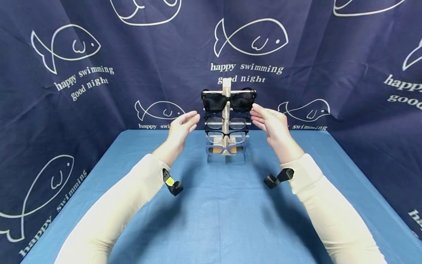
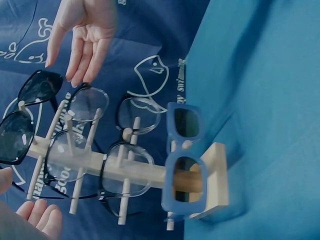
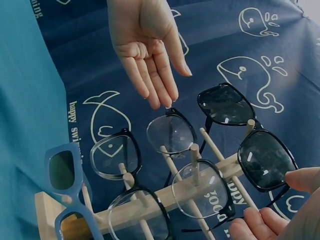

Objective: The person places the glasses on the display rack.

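A wooden eyewear stand stands upright at the back centre. Black sunglasses occupy its top rung. Below them hang two dark-rimmed clear-lens glasses and, lowest, blue-framed sunglasses. My left hand is left of the stand, fingers extended, apart from the eyewear in the head view. My right hand is at the black sunglasses' right side. Its thumb overlaps that lens's outer edge, the fingers spread below; contact is unclear. Neither hand grips anything.
A blue cloth covers the table. Directly behind the stand hangs a navy curtain with white fish prints, and it also lines both sides. Black wrist cameras are strapped on each sleeve.
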A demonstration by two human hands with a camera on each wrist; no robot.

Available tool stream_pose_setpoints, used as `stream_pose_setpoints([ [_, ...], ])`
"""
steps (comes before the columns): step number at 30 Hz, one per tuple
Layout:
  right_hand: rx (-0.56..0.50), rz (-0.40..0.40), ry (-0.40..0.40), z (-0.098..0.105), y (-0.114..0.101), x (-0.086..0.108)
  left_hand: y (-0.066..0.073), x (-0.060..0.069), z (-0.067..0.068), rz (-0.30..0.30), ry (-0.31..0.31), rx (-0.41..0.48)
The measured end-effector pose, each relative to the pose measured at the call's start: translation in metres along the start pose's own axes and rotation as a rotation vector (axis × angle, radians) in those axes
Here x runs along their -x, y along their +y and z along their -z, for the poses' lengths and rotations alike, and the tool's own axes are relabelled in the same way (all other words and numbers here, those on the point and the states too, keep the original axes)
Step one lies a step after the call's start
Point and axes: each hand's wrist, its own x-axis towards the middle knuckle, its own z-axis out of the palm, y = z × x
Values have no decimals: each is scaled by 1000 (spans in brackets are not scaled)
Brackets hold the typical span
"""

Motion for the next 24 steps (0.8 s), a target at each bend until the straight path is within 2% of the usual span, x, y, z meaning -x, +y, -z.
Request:
stream_pose_setpoints([
  [6,21,18,7,6,10,3,-15,11,3,1,-27,-46],
  [11,4,22,-7,10,17,5,-27,20,6,12,-67,-170],
  [13,2,32,-3,11,19,6,-30,22,8,0,-79,-208],
  [17,-2,61,12,14,20,7,-33,24,10,-25,-96,-238],
  [24,16,70,12,17,23,10,-36,28,14,-8,-112,-253],
])
